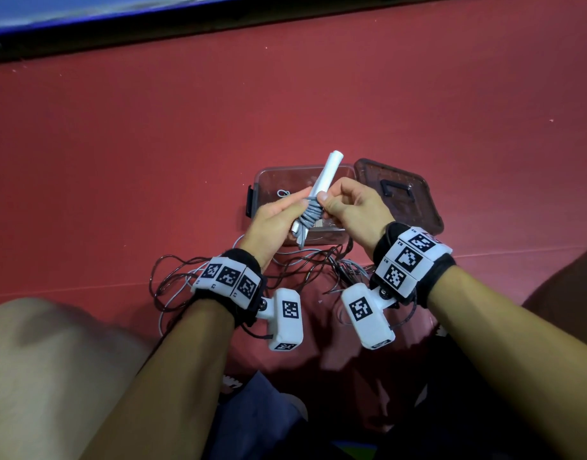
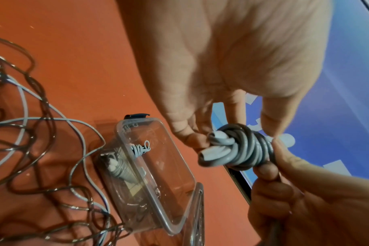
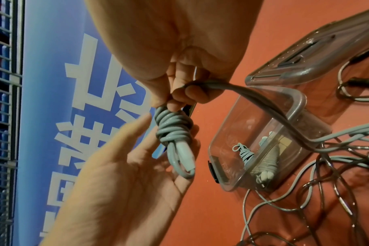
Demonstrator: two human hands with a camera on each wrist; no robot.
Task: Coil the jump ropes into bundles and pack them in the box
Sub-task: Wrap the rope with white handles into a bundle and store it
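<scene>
Rope: springy grey plastic jump rope [image 1: 308,212] with white handles, likely to unwind; hold at coil.
Left hand [image 1: 272,220]: fingers cradle bundle.
Right hand [image 1: 352,207]: fingers pinch cord.

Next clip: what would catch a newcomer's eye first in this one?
First, the grey jump rope wound round its white handles, held above the clear box by both hands: the left hand supports the bundle while the right hand pinches the cord at the coil. Next, the tangle of loose ropes on the red floor near the wrists. One coiled bundle already lies in the box, whose lid lies off beside it.
</scene>
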